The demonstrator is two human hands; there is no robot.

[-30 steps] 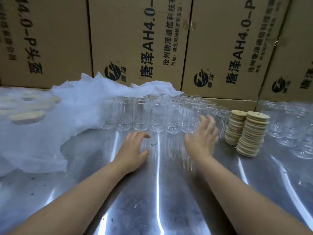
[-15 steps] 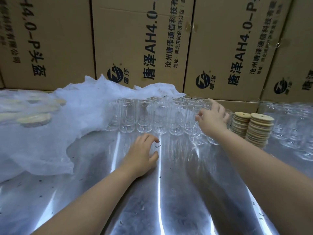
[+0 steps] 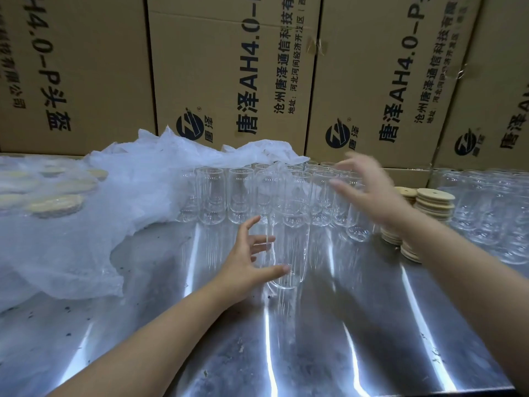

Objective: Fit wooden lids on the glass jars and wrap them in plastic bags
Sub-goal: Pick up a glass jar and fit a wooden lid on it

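One clear glass jar (image 3: pixel 290 245) stands alone on the steel table (image 3: pixel 315 339), in front of a row of several empty glass jars (image 3: pixel 237 193). My left hand (image 3: pixel 246 262) is beside this jar on its left, fingers spread; its thumb and two fingertips touch the glass. My right hand (image 3: pixel 366 190) hovers blurred above the right end of the row, fingers straight, holding nothing. Two stacks of round wooden lids (image 3: pixel 432 202) stand just right of that hand, partly hidden by my forearm. A heap of thin white plastic (image 3: pixel 86 219) lies at the left.
Lidded jars wrapped in plastic (image 3: pixel 54 203) lie at the far left. More empty jars (image 3: pixel 486 213) crowd the right side. Tall cardboard boxes (image 3: pixel 229 81) wall off the back of the table.
A single jar now stands in front of the row next to my left hand, which has spread its fingers. My right hand has lifted off the jars and opened.
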